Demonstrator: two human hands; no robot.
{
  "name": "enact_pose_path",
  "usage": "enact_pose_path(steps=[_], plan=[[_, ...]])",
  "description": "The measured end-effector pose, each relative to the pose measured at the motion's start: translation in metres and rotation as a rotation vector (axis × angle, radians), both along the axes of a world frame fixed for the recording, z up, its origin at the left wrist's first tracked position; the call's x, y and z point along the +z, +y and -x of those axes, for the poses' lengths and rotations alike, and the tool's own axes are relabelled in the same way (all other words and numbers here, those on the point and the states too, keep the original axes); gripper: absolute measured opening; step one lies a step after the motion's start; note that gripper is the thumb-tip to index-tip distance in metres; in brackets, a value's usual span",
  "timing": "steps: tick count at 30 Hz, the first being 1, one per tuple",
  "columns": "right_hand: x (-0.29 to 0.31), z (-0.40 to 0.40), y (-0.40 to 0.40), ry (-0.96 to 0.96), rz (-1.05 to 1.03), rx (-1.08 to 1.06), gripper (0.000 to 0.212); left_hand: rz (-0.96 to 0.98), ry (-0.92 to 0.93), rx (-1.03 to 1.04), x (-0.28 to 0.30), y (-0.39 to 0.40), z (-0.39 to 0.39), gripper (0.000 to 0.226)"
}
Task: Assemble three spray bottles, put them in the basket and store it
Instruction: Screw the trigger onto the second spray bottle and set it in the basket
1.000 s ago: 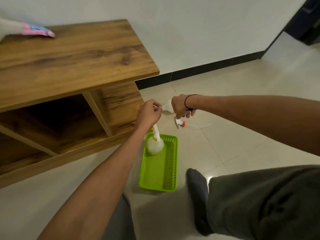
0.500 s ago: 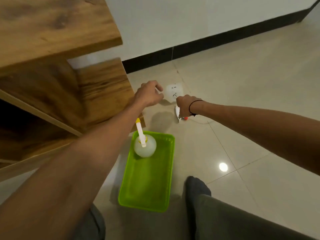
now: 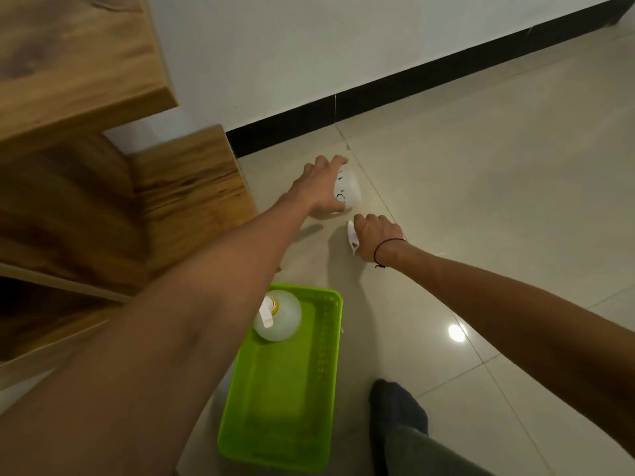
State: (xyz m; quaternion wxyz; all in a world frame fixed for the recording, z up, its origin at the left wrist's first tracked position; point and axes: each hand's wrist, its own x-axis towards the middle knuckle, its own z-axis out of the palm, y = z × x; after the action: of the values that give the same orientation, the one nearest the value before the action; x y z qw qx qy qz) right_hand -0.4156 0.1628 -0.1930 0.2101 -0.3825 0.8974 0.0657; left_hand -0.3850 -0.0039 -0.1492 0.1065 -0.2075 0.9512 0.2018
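A white bottle body with black markings lies on the floor tiles near the wall. My left hand wraps it from the left, fingers over its top and thumb under it. Just below, my right hand is closed on a white spray head that rests on the floor; most of the head is hidden under my fingers. Nearer to me, a green basket sits on the floor. One assembled bottle, with a yellow collar and white trigger, stands in its far left corner.
A wooden shelf unit with open compartments fills the left side, its corner close to my left hand. A white wall with a black skirting board runs behind. My leg and dark sock are right of the basket.
My view has tilted down and closer to the floor. My left hand reached forward and took hold of the bottle body. My right hand dropped onto the spray head on the floor.
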Motion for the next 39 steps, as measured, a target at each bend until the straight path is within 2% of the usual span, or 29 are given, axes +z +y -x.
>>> enact_pose_path(steps=[4,10,14,17,21,24,27,30,35,39], plan=[[-0.009,0.008,0.006,-0.031,0.049,-0.007,0.037,0.113,-0.091,-0.110,-0.008,0.002,0.024,0.112],[-0.010,0.015,0.011,-0.106,0.159,-0.143,0.028,0.199,-0.106,-0.169,-0.022,0.004,0.027,0.084],[-0.001,0.015,0.013,-0.206,0.294,-0.332,0.027,0.118,0.079,-0.071,-0.018,-0.002,0.023,0.077],[0.013,0.019,0.017,-0.296,0.537,-0.523,0.022,0.024,0.294,0.125,0.004,-0.018,0.011,0.074],[0.039,0.017,0.022,-0.518,1.101,-0.886,0.029,-0.221,0.454,0.406,0.034,-0.036,-0.025,0.071],[0.062,0.012,0.021,-0.702,1.391,-1.002,0.039,-0.426,0.481,0.565,0.045,-0.039,-0.048,0.067],[0.089,0.004,0.016,-0.865,1.628,-1.081,0.037,-0.649,0.522,0.684,0.048,-0.039,-0.071,0.069],[0.109,-0.008,0.010,-0.970,1.778,-1.100,0.031,-0.850,0.545,0.798,0.049,-0.041,-0.093,0.074],[0.130,-0.031,0.003,-1.028,1.910,-1.121,0.037,-1.206,0.579,1.046,0.055,-0.049,-0.125,0.082],[0.143,-0.047,0.000,-0.976,1.951,-1.079,0.037,-1.313,0.550,1.159,0.054,-0.053,-0.143,0.077]])
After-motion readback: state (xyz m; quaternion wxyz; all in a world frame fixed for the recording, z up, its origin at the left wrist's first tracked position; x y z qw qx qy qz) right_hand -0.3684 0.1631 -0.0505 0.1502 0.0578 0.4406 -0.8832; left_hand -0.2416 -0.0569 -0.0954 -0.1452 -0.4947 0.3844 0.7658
